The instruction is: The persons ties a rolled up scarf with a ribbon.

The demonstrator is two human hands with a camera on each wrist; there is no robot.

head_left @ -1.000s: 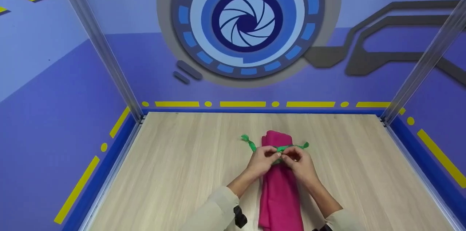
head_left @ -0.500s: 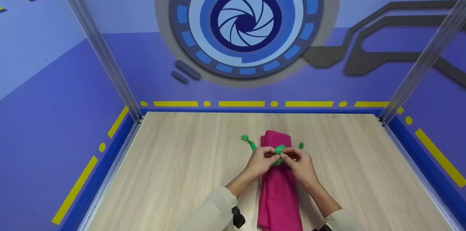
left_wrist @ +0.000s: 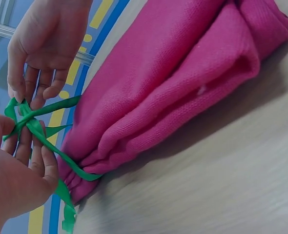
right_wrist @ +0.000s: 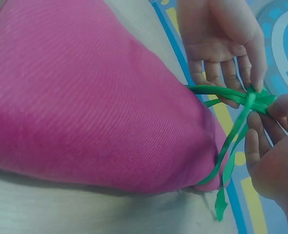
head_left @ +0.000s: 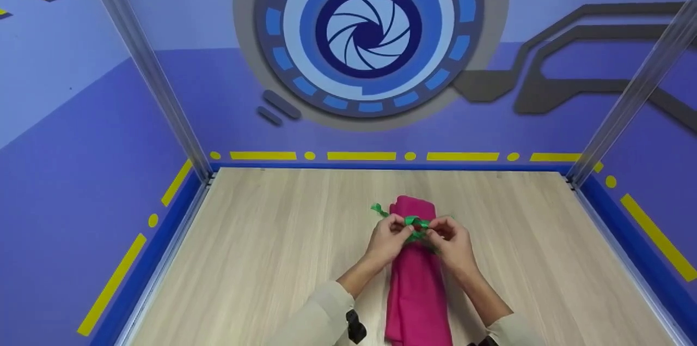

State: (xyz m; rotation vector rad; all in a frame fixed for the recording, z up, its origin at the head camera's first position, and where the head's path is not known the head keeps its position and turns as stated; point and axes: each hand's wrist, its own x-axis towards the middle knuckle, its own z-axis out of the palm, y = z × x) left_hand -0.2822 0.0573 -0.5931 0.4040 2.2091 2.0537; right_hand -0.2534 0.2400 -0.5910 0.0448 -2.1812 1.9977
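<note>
Your left hand (head_left: pixel 387 241) pinches the ribbon (head_left: pixel 416 220) between thumb and fingers, just above the cloth (head_left: pixel 419 291) and toward its left edge. Your right hand (head_left: pixel 454 243) pinches it too, toward the cloth's right edge. Between your hands the green ribbon forms a small loop over the cloth, and pink shows through the gap. Your left wrist view has the strands crossing right at your fingertips, raised off the cloth. From there they run down along both sides of the cloth, which bunches into folds where one strand presses across it; you cannot tell how they pass underneath.

One ribbon end sticks out to the left of the cloth's far end. Each of your wrist views shows a tail hanging close by that same end.

The cloth is a long, folded pink bundle lying on the table (head_left: pixel 272 226), pointing away from you, with its near end cut off by the bottom of the head view. Your left sleeve (head_left: pixel 318 310), with a black strap (head_left: pixel 356 327) at the cuff, lies left of the cloth, and your right sleeve (head_left: pixel 514 329) lies right of it. Beyond the cloth stands the blue wall (head_left: pixel 354 139).
</note>
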